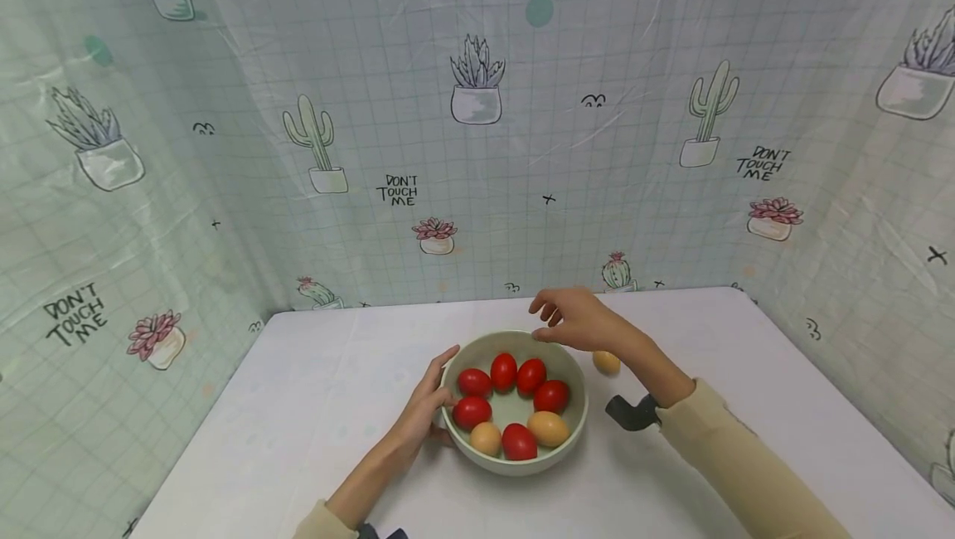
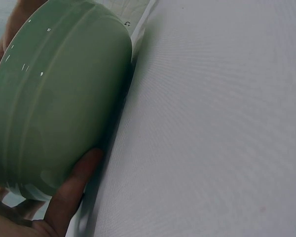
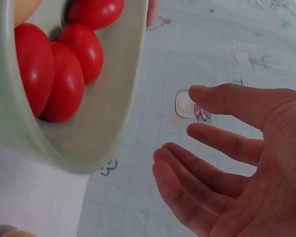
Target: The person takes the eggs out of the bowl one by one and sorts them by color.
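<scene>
Fingers of the left hand (image 1: 427, 402) grip the bowl (image 1: 515, 467) by its left side, as my feed shows. Those of the right hand (image 1: 574, 319) stand spread and loosely bent near its far rim, apart from it. Inside it I count six red eggs (image 1: 503, 371) and two yellow eggs (image 1: 548, 429). Another yellow egg (image 1: 607, 364) lies on the worktop (image 1: 321, 423) right of the bowl, partly hidden by the right arm (image 1: 667, 377).

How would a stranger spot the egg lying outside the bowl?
On the white table stands a pale green bowl of red and tan eggs. In the head view, a tan egg lies right of it, near the right hand. Unlike the others, it sits outside the bowl.
</scene>
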`<state>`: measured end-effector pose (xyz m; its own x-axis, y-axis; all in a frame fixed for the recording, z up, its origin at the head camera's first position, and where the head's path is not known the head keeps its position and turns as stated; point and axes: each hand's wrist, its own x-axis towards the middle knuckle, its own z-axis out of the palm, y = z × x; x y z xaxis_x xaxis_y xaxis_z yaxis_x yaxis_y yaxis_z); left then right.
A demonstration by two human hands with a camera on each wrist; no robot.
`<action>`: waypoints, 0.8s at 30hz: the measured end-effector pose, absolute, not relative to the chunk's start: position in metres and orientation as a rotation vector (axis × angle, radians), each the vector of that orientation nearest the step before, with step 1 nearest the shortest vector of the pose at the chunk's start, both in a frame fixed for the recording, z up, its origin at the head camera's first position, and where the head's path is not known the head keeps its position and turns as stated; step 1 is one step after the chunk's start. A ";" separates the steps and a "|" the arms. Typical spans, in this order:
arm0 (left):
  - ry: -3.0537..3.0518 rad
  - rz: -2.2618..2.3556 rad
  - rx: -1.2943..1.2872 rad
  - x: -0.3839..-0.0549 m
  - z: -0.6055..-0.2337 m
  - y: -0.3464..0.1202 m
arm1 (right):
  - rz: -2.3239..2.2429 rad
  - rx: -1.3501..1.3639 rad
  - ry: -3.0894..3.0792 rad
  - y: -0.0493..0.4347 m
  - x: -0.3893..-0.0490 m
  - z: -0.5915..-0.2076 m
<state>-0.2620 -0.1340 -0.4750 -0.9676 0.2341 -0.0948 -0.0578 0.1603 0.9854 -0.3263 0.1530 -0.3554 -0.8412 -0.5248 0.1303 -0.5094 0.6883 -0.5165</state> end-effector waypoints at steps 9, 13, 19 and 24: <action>2.212 1.893 0.170 -0.262 -0.476 -0.135 | -0.705 -0.897 2.713 0.132 -0.324 -0.359; 2.218 1.886 0.173 -0.262 -0.475 -0.134 | -0.642 -0.875 2.661 0.125 -0.320 -0.362; 2.209 1.887 0.173 -0.261 -0.474 -0.134 | -0.556 -0.781 2.601 0.114 -0.310 -0.369; 2.201 1.898 0.172 -0.261 -0.473 -0.135 | -0.465 -0.780 2.573 0.108 -0.304 -0.375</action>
<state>-0.2615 -0.1350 -0.4730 -0.9667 0.2370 -0.0966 -0.0606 0.1546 0.9861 -0.3041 0.1082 -0.3746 -0.7592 -0.5848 -0.2856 -0.4478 0.7879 -0.4227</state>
